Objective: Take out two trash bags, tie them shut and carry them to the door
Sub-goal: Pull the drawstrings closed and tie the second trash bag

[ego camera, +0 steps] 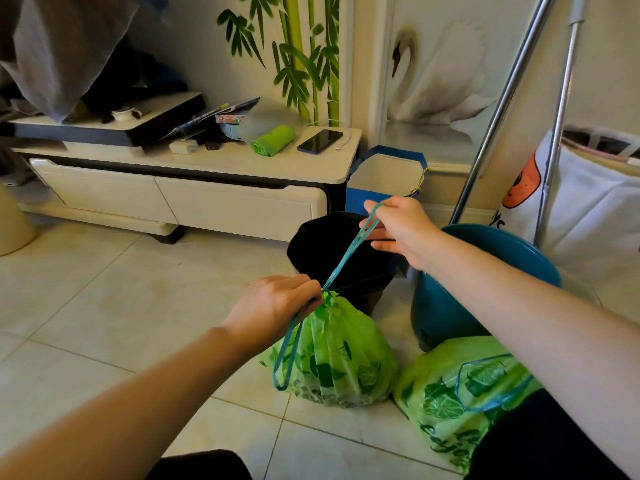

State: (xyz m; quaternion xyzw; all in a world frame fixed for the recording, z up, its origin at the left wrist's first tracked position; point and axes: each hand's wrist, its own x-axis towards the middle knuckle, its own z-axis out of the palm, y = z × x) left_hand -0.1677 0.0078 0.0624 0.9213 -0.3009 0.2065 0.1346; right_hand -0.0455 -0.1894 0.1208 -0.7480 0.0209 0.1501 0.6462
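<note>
Pale tiled floor [104,306], low cream cabinet [194,199] against a wall painted with bamboo and a swan.

Item: green drawstring trash bag [341,355], leaf print, standing on the tiles before a black bin [329,251]; neck gathered shut. Left hand [277,306] gripped the gathered neck, one blue drawstring loop [287,358] hanging below it. Right hand [398,230] was raised beyond the bin, fingers pinching the other blue drawstring [349,254], which ran taut from the neck. Hands were well apart.

Item: second green trash bag [446,400], same print, lying on the floor just right of the first, its blue cord loose on top.

Item: teal bucket [485,271] behind the second bag, beside the bin.

On the cabinet top, near its right edge: roll of green bags [273,140], dark phone [320,141].
</note>
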